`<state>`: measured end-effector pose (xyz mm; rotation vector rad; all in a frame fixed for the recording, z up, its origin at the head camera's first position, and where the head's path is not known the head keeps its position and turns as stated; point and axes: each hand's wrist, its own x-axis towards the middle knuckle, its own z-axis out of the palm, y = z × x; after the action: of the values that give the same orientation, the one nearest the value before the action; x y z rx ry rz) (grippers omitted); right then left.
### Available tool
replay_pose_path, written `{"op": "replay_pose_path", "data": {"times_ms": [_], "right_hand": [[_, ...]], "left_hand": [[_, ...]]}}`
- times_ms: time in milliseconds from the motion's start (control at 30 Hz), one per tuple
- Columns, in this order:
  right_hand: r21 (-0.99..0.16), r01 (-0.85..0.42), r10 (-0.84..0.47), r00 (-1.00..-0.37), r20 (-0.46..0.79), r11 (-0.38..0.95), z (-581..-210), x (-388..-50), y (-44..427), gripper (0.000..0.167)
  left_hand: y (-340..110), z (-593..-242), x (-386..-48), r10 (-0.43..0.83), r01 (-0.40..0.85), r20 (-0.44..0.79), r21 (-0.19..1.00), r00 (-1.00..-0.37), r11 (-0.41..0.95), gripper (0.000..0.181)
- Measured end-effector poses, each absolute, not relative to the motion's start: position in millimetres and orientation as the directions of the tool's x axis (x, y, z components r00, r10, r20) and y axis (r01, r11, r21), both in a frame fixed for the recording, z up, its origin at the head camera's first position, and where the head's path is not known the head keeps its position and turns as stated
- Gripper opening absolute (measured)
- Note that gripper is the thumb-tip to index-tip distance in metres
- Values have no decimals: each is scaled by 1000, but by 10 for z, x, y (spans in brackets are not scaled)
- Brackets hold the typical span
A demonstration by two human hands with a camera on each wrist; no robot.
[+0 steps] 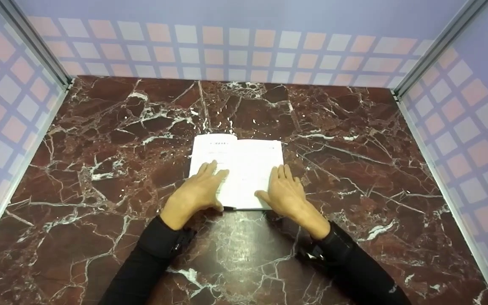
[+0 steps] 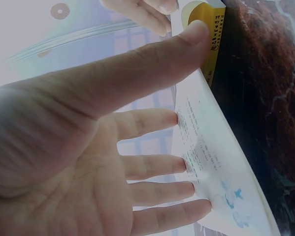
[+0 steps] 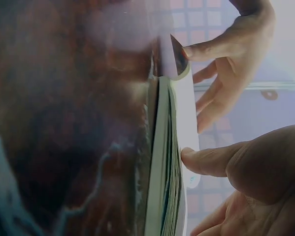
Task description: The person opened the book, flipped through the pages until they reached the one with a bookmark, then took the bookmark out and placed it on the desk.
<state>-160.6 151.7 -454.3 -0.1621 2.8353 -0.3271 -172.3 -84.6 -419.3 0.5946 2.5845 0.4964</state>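
Note:
An opened book (image 1: 248,169) lies on the marbled surface with its white pages facing up. My left hand (image 1: 197,188) rests on its left page, fingers straight. In the left wrist view, the fingertips touch the printed page (image 2: 199,142), while the thumb lies at the lower edge by a yellow printed part (image 2: 215,37). On the right page lies my right hand (image 1: 285,192), its fingers extended along the outer side. The right wrist view gives the right thumb (image 3: 206,158) touching the page near the stacked page edges (image 3: 167,162). Glare washes out most print.
The dark red marbled tabletop (image 1: 121,169) has white veins and surrounds the book. A tiled-pattern back panel (image 1: 244,51) and side panels (image 1: 6,93) enclose it, joined by metal corner posts (image 1: 439,46).

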Motion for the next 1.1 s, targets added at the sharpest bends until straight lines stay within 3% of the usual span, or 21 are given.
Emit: {"op": "replay_pose_path", "data": {"times_ms": [500, 867, 1100], "right_hand": [[-243, -170, -217, -959, -182, 955, -4596, -1569, 1485, 87], [-368, -224, -265, -962, -66, 903, -4569, -1548, 1488, 82], [-521, -287, -278, -956, 98, 804, -4553, -1551, 1476, 78]], "left_hand": [[-845, -4195, -1724, 490, 336, -325, 429, -808, 839, 100], [-838, -4192, -1721, 482, 330, -328, 424, -813, 844, 100], [-840, -4185, -1709, 473, 321, -329, 423, -817, 848, 101]]}}
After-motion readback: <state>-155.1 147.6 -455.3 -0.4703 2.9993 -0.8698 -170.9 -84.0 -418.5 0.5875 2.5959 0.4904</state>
